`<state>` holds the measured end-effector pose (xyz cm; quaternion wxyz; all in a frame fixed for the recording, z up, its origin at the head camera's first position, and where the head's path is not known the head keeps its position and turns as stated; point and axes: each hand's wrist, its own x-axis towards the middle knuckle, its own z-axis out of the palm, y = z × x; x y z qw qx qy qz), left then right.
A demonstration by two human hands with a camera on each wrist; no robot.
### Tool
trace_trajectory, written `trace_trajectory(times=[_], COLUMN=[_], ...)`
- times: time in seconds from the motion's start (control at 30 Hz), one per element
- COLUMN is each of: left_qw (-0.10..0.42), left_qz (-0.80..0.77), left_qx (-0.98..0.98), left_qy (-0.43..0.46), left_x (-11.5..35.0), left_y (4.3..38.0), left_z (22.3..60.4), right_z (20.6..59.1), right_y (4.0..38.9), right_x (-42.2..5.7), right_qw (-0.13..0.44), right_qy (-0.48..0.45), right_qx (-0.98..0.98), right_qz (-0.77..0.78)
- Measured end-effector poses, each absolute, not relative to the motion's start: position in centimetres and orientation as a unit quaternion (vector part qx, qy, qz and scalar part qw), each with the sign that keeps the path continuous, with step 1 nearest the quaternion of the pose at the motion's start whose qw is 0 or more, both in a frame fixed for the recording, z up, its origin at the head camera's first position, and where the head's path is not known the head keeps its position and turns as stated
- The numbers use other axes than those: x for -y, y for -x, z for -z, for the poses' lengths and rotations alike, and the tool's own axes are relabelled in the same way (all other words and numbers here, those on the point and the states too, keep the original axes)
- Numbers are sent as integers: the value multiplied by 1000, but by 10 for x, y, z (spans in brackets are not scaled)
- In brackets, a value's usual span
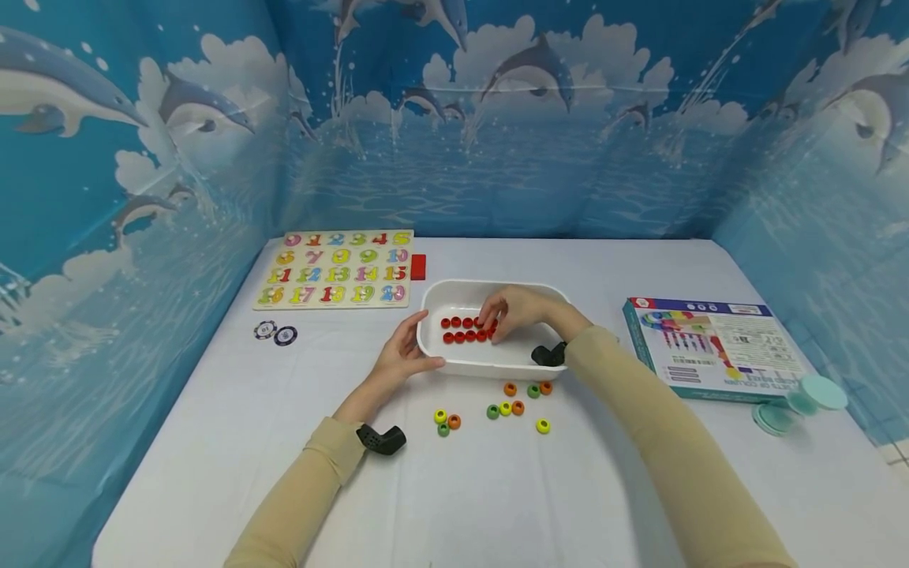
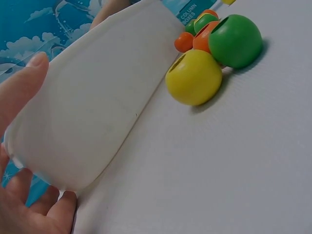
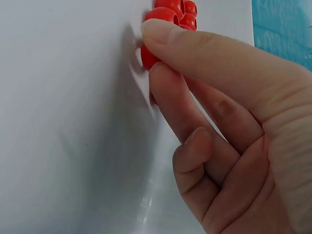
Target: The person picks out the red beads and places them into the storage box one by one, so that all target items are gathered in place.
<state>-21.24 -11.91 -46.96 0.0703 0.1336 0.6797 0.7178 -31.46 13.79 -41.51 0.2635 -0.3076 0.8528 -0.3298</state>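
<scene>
A white plastic tray (image 1: 497, 368) holds red beads (image 1: 459, 337) lined up in two rows. Inside it, my right hand (image 1: 517, 310) reaches to the right end of the rows. Its thumb and forefinger pinch a red bead (image 3: 149, 57), as the right wrist view shows; more red beads stand just beyond. My left hand (image 1: 399, 356) grips the tray's left end, thumb at the front rim and fingers round the end wall. In the left wrist view a yellow bead (image 2: 194, 78) and a green bead (image 2: 236, 41) lie beside the tray's front wall.
Orange, green and yellow beads (image 1: 505, 408) lie loose before the tray. A number board (image 1: 334, 270) and a red block (image 1: 418, 267) are back left, with two round chips (image 1: 286, 336) nearer. At right are a printed box (image 1: 713, 347) and mint-green round objects (image 1: 777, 418).
</scene>
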Motion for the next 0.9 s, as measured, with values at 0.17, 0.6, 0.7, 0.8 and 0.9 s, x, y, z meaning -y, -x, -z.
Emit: trace_trajectory(times=[0.17, 0.6, 0.7, 0.8, 0.9], left_qw=[68, 83, 84, 77, 77], left_qz=[-715, -706, -696, -684, -654], left_qx=[-683, -693, -703, -714, -739], left_qy=[-134, -119, -119, -128, -140], left_x=[119, 115, 115, 115, 118], left_y=[212, 199, 190, 181, 174], left_z=[469, 461, 452, 443, 436], right_z=[415, 377, 373, 373, 376], right_y=[318, 294, 276, 256, 237], right_x=[-140, -176, -185, -192, -200], right_qw=[271, 180, 145, 106, 59], right_qy=[297, 304, 308, 314, 317], right_qx=[-852, -853, -868, -882, -901], right_qz=[335, 385, 362, 334, 291])
